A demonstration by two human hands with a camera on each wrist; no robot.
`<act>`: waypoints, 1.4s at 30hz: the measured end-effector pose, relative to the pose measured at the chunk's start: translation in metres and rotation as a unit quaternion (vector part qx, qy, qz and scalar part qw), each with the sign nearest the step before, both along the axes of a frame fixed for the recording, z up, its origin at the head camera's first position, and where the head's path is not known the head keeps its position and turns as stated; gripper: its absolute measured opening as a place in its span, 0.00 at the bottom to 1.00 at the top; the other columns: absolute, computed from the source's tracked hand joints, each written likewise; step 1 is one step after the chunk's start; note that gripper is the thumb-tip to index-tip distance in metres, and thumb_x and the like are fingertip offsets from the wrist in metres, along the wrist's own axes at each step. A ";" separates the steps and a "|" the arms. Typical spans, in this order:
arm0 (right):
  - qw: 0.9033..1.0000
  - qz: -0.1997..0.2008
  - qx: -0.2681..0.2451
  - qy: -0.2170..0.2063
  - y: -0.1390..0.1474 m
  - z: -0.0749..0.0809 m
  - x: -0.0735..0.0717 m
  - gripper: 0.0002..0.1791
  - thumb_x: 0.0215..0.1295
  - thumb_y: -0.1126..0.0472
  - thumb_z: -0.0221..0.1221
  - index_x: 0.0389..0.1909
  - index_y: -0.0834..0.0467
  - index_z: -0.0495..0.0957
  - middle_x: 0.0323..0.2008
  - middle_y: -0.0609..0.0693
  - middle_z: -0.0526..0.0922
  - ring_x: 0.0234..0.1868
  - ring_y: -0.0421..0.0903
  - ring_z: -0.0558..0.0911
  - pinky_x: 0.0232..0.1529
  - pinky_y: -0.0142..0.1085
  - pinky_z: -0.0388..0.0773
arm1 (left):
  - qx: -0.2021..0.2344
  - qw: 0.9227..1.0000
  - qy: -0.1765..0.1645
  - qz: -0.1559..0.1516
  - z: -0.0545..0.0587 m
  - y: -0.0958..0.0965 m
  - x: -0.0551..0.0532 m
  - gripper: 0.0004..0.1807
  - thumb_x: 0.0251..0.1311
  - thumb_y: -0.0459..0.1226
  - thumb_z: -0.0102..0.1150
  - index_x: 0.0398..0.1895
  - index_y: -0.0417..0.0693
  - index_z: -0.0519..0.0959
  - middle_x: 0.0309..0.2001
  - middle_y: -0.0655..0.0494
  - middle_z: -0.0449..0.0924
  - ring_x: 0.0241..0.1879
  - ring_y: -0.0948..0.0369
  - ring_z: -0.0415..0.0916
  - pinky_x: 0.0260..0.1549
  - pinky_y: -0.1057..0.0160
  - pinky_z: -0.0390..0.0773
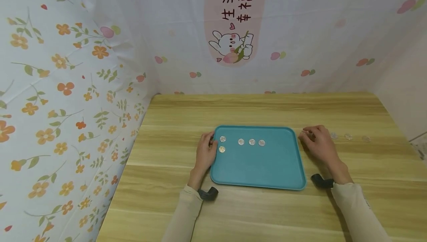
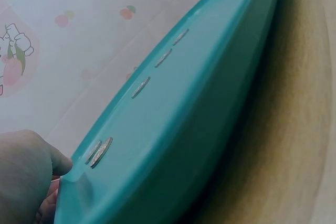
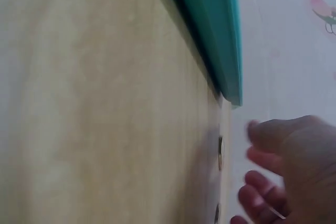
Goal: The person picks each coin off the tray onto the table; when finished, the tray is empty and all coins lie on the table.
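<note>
A teal tray (image 1: pixel 258 168) lies on the table, and several coins rest in its upper part. Two coins sit near its left rim, one silvery (image 1: pixel 222 138) and one golden (image 1: pixel 221 149); three silvery coins (image 1: pixel 251 142) form a row further right. My left hand (image 1: pixel 205 153) grips the tray's left rim, its thumb (image 2: pixel 62 163) on the edge in the left wrist view. Just beyond the right rim, my right hand (image 1: pixel 320 143) hovers low over the table with loosely bent fingers. Near those fingers, a coin (image 3: pixel 221 153) lies on the table in the right wrist view.
Right of my right hand, three coins (image 1: pixel 348 136) lie in a line on the wooden table (image 1: pixel 373 175). A printed cloth (image 1: pixel 293 30) hangs behind the table, and a floral cloth (image 1: pixel 66 123) hangs along the left. Dark wrist mounts (image 1: pixel 208 194) sit on both wrists.
</note>
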State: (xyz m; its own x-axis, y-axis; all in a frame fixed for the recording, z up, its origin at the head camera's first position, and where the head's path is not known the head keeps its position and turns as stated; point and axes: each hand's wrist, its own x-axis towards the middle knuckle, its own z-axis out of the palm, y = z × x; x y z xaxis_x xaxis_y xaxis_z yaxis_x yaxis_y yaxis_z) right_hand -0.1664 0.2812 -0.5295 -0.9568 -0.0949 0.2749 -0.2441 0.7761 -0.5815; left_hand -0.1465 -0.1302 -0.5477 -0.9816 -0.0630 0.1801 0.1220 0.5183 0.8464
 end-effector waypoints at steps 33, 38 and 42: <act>0.985 0.161 -0.045 -0.041 -0.178 0.031 0.040 0.15 0.63 0.57 0.67 0.48 0.59 0.83 0.42 0.52 0.84 0.44 0.47 0.80 0.45 0.47 0.78 | -0.006 1.000 0.015 0.003 -0.002 -0.003 -0.003 0.22 0.68 0.32 0.55 0.64 0.37 0.74 0.54 0.43 0.77 0.44 0.55 0.74 0.45 0.57 0.75; 0.981 0.168 -0.062 -0.079 -0.220 0.016 0.034 0.17 0.64 0.56 0.67 0.50 0.59 0.82 0.42 0.51 0.83 0.43 0.46 0.81 0.46 0.44 0.79 | -0.010 1.000 0.009 -0.002 -0.002 -0.003 -0.004 0.22 0.68 0.33 0.56 0.65 0.38 0.74 0.55 0.44 0.76 0.45 0.55 0.74 0.45 0.58 0.75; 0.985 0.143 -0.057 -0.078 -0.245 0.006 0.030 0.18 0.62 0.57 0.68 0.50 0.61 0.81 0.39 0.53 0.83 0.40 0.47 0.81 0.44 0.44 0.78 | -0.012 1.000 0.016 -0.005 -0.002 -0.003 -0.005 0.22 0.68 0.32 0.56 0.64 0.37 0.74 0.55 0.44 0.77 0.44 0.55 0.75 0.44 0.58 0.75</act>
